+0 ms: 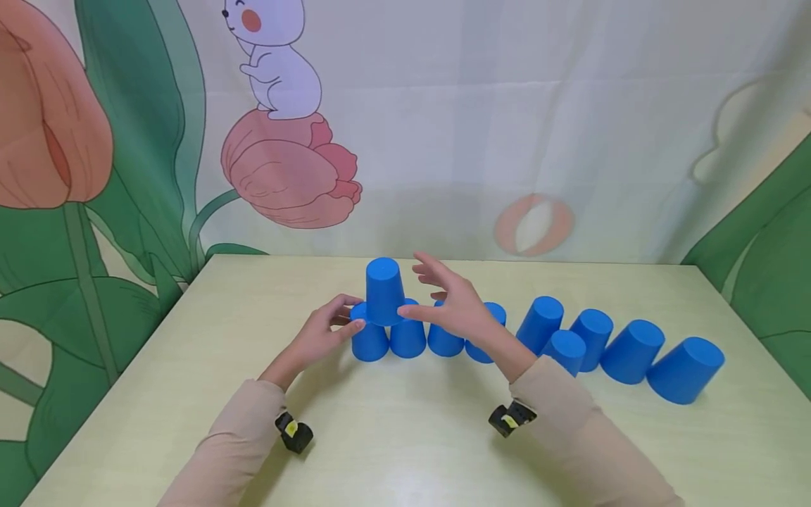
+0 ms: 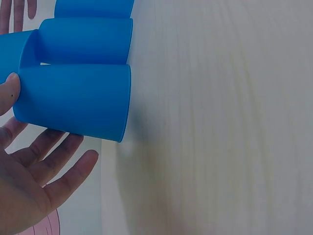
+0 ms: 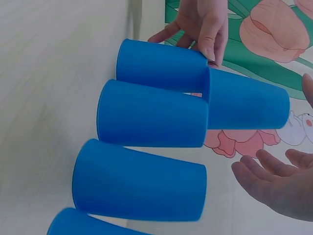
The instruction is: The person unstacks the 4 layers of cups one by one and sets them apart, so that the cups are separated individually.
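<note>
One upside-down blue cup (image 1: 384, 292) stands across the tops of the leftmost cup (image 1: 369, 345) and the second cup (image 1: 408, 341) of a row. My left hand (image 1: 322, 332) holds the leftmost cup near its top, with the thumb (image 2: 11, 90) at the upper edge and fingertips (image 2: 74, 139) along its side. Beside the upper cup, my right hand (image 1: 457, 308) is spread with fingers extended and holds nothing. In the right wrist view its fingers (image 3: 261, 171) are apart from the upper cup (image 3: 249, 100).
Two more upside-down cups, a third cup (image 1: 445, 342) and a fourth cup (image 1: 479, 351), continue the row, partly behind my right hand. Several other blue cups (image 1: 633, 352) stand at the right, one partly hidden by the right forearm. A printed curtain (image 1: 443, 141) hangs behind the table (image 1: 405, 436).
</note>
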Motion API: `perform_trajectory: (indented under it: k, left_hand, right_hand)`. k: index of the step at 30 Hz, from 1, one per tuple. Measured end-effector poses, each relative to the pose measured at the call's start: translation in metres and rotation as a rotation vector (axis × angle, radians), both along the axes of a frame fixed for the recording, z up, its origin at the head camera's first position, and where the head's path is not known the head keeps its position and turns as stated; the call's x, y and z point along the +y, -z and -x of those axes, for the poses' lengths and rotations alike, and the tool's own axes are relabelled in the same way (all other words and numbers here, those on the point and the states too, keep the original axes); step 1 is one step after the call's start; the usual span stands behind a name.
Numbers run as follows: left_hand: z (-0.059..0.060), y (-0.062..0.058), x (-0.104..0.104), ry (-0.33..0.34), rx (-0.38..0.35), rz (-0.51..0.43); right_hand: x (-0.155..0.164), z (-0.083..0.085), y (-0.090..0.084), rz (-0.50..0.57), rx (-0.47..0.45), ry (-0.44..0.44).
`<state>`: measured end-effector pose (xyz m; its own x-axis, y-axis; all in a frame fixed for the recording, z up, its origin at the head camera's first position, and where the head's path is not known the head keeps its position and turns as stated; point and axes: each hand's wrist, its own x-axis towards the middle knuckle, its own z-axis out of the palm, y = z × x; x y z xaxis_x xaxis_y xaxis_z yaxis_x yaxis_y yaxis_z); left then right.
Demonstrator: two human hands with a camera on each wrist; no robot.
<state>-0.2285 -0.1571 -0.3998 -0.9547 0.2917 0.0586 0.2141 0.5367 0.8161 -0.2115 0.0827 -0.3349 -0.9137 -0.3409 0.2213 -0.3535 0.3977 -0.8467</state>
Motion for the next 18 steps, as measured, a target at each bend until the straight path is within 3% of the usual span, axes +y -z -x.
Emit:
perform_trajectory:
  k: [13,18]
  left_hand:
    - [0.0,-0.001,-0.001,0.004,0.004,-0.005]
    - [0.0,-0.003,0.0,0.017,0.01,-0.009]
  right_hand:
    - [-0.025,0.018,0.009,0.009,0.0,0.012]
    - [-0.033,0.022,0.012,0.012,-0.042,0.031]
